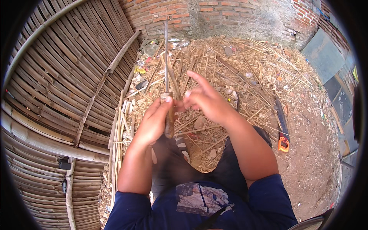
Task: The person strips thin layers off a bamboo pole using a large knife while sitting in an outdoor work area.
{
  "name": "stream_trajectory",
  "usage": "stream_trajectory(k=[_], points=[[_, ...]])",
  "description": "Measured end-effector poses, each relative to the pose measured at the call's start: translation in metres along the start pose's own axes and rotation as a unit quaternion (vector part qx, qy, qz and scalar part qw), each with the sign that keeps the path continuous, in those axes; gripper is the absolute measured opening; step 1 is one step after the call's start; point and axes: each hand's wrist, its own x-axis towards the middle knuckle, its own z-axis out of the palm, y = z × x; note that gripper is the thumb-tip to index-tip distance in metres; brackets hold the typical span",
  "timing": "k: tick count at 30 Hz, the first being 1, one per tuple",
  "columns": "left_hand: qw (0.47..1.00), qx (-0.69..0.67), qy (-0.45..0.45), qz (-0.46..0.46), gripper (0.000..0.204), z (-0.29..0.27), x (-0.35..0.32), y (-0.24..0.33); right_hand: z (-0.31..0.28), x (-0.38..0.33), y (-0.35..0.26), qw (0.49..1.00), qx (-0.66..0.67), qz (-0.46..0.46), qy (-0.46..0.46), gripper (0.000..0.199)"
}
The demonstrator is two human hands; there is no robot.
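My left hand (pixel 152 120) is closed around the brown wooden handle of a machete (pixel 166 63). Its long, narrow blade points away from me and is seen nearly edge-on. Close to the right of the handle is my right hand (pixel 211 105), holding nothing that I can see. Its index finger is stretched out and the other fingers are loosely bent. Whether its fingertips touch my left hand is hard to tell.
A handsaw (pixel 283 132) with an orange handle lies on the ground to my right. Split bamboo strips and shavings (pixel 230 73) litter the ground ahead. A bamboo-slat wall (pixel 57 88) rises on the left, and a brick wall (pixel 214 17) stands at the back.
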Motion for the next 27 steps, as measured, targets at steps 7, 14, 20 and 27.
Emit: stream_trajectory(k=[7,14,20,27], points=[[0.994,-0.101,0.035,0.030,0.049,-0.020,-0.026,-0.009,0.032,0.061,0.072,0.943,-0.218,-0.157,0.194,0.071],[0.997,-0.059,0.039,0.030,0.055,-0.038,-0.043,-0.010,0.059,0.086,0.075,0.945,-0.169,-0.188,0.209,0.034],[0.998,-0.055,0.026,0.023,0.055,-0.046,-0.045,-0.011,0.063,0.089,0.079,0.917,-0.195,-0.235,0.255,0.024],[0.998,-0.039,0.030,0.032,0.054,-0.054,-0.052,-0.015,0.071,0.083,0.075,0.927,-0.196,-0.217,0.236,0.026]])
